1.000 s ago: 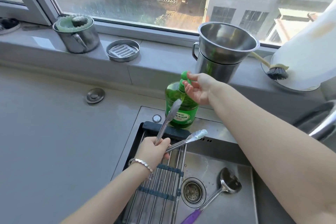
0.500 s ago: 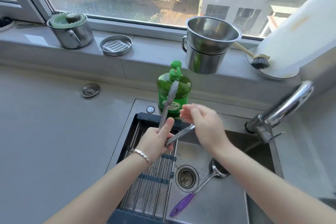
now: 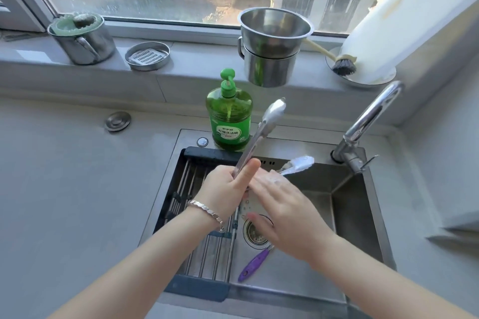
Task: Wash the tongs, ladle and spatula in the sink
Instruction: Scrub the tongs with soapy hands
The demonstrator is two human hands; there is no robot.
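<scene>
**Mei:** Two hands are on the job now. One second back the right hand (image 3: 282, 204) was up at the pump of the soap bottle (image 3: 229, 122); half a second back it was halfway down; now it lies over the lower arm of the tongs (image 3: 261, 137), fingers straight, foam on them.

**Jun:** So the soap is fetched and the rubbing has begun?

**Mei:** That is how I read it. The left hand (image 3: 228, 189) has kept its grip throughout, fingers curled round the hinge end above the sink (image 3: 363, 215). The arms of the tongs stand apart: one points toward one o'clock past the bottle, the other toward three o'clock.

**Jun:** And the other two tools?

**Mei:** A purple handle (image 3: 255, 264) lies on the sink floor at five o'clock from the drain (image 3: 256, 233). In the earlier views it carried a ladle bowl; the right forearm hides that now. I see no spatula. The faucet (image 3: 368, 122) shows no stream, so rinsing is still ahead.

**Jun:** The room?

**Mei:** Grey counter, a roll-up rack (image 3: 204, 217) across the left of the sink. At twelve o'clock the sill holds stacked steel pots (image 3: 272, 44), a lidded mug (image 3: 83, 39), a soap dish (image 3: 147, 55), a dish brush (image 3: 342, 65) and a paper roll (image 3: 383, 15), below a window onto buildings.
</scene>
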